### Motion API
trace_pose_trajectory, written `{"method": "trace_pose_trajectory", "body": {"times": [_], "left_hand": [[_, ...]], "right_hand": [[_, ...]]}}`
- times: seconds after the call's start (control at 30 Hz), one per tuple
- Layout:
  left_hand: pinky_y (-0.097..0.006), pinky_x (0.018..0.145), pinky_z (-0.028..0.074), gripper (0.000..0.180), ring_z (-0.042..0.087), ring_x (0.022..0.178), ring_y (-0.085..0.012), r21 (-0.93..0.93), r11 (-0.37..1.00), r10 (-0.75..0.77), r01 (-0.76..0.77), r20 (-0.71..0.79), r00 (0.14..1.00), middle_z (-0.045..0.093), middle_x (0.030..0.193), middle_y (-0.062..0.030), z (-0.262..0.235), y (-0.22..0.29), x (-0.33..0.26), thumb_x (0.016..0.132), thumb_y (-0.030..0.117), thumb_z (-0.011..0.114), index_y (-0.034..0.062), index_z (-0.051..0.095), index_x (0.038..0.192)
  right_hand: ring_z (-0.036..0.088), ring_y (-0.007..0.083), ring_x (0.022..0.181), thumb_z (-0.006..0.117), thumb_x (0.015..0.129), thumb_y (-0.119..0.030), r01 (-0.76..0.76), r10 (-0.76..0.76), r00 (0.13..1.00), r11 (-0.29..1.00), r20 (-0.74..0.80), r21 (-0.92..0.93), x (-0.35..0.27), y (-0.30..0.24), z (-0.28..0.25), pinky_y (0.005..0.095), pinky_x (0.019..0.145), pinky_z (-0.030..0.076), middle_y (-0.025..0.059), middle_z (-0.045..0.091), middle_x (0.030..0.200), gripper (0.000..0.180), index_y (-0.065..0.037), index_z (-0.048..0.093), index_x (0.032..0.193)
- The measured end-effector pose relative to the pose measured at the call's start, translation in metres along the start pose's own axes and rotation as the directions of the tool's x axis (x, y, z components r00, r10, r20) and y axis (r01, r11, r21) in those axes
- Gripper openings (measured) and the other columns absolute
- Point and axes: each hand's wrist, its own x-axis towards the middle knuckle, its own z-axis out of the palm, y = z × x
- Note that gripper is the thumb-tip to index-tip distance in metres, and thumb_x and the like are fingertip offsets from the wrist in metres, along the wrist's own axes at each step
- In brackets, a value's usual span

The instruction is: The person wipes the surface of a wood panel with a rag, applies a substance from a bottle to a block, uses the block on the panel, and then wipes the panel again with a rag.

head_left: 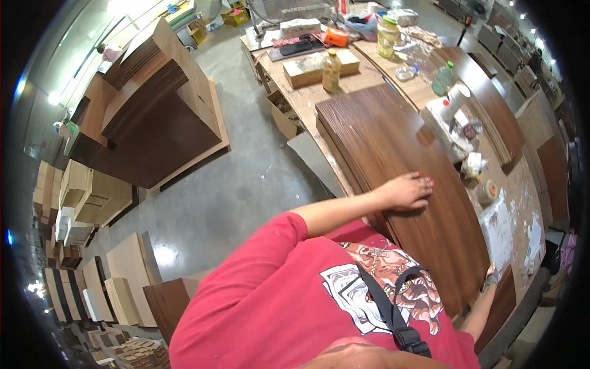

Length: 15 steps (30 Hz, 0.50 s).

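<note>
A long dark wood-grain panel [393,141] lies on top of a stack of similar panels on the workbench [522,203]. My left hand [409,190] rests flat on the panel's top, palm down, near its left edge, holding nothing. My right hand [491,280] is at the panel's near right corner, fingers curled around its edge. My red shirt and a black strap fill the lower middle of the view.
An amber bottle [331,71], a light wood block [307,64], a green bottle [444,77], a yellowish jar [388,35] and a tape roll [487,190] stand on the bench. Stacks of dark boards [153,104] and pale ones [92,197] occupy the concrete floor at left.
</note>
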Motion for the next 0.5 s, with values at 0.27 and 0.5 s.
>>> {"method": "trace_pose_trajectory", "body": {"times": [0.27,0.5], "left_hand": [[-0.047,0.122,0.03,0.052,0.041,0.146,-0.0241,0.147,0.988,-0.044,0.046,-0.016,0.999,0.048,0.156,-0.0089,-0.008,-0.079,0.02,0.104,0.042,0.045,0.0085,0.055,0.144],[-0.052,0.125,0.019,0.076,0.034,0.15,-0.0322,0.228,0.924,-0.297,0.307,-0.076,0.952,0.041,0.16,-0.0173,0.05,-0.003,0.007,0.102,0.064,0.035,0.0058,0.049,0.149]], "right_hand": [[0.043,0.0117,0.042,0.056,0.103,-0.036,-0.001,0.002,0.994,1.0,0.106,-0.002,0.002,0.019,0.002,0.0272,0.04,0.035,-0.0022,0.051,0.059,0.028,-0.014,0.065,0.088],[0.046,0.0157,0.071,0.055,0.105,-0.032,-0.073,0.087,0.959,0.995,0.271,-0.061,0.068,0.067,0.012,0.0363,0.065,0.032,0.0011,0.053,0.087,0.022,-0.011,0.062,0.107]]}}
